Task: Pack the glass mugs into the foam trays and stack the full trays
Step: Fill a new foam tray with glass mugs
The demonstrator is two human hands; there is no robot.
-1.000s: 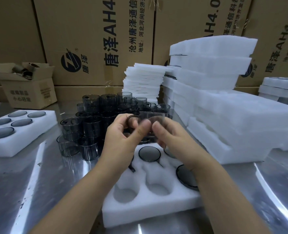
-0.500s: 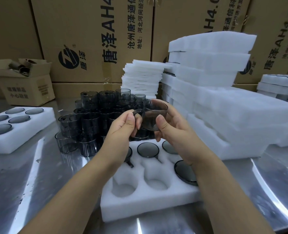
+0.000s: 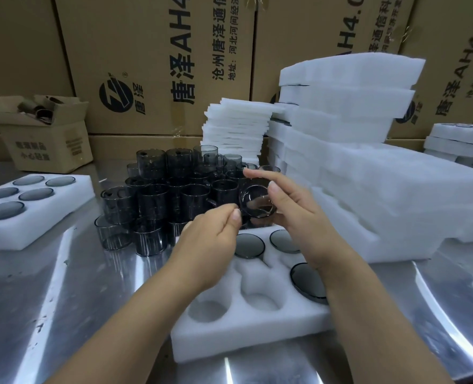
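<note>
A smoky glass mug is held tilted above the white foam tray, its open mouth turned toward me. My right hand grips its body with thumb and fingers. My left hand pinches the mug's lower left edge, where the handle seems to be. The tray holds three mugs upside down, one of them just below my hands, and two front pockets are bare. A cluster of loose mugs stands behind the tray.
A filled foam tray lies at the left. Stacks of foam trays rise at the right, thin foam sheets behind. A small open carton and large cardboard boxes line the back of the shiny metal table.
The mug has been turned from upright to tilted, mouth toward me, and lowered slightly. My left hand dropped from the mug's upper left to its lower left edge.
</note>
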